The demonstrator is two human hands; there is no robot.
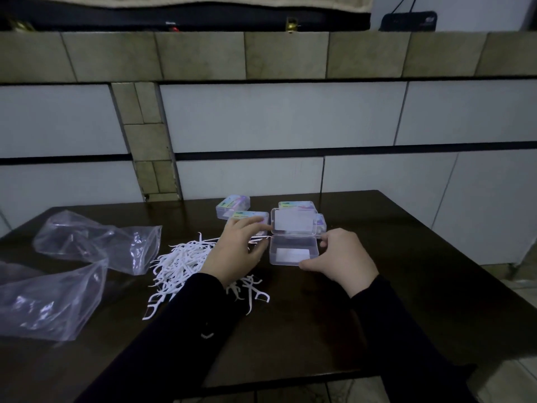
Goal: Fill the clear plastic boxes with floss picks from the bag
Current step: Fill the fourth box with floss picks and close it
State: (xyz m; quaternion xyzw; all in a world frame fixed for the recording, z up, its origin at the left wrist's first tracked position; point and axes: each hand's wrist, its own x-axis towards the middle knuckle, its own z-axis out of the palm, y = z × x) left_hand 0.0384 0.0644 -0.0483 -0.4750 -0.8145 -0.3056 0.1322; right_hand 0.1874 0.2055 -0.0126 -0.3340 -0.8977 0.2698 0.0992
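An open clear plastic box (293, 253) lies on the dark table (406, 228), its lid (293, 222) tipped back. My right hand (340, 257) grips the box's right side, thumb at the near corner. My left hand (235, 248) reaches over a heap of white floss picks (180, 263); its fingertips touch the lid's left edge, and it appears to hold a few picks. Closed boxes with colourful labels (233, 204) stand behind. A crumpled clear plastic bag (96, 242) lies at the left.
A second clear bag (49, 301) lies at the near left edge. A tiled wall (276, 117) rises right behind the table. The table's right edge drops to the floor (520, 289).
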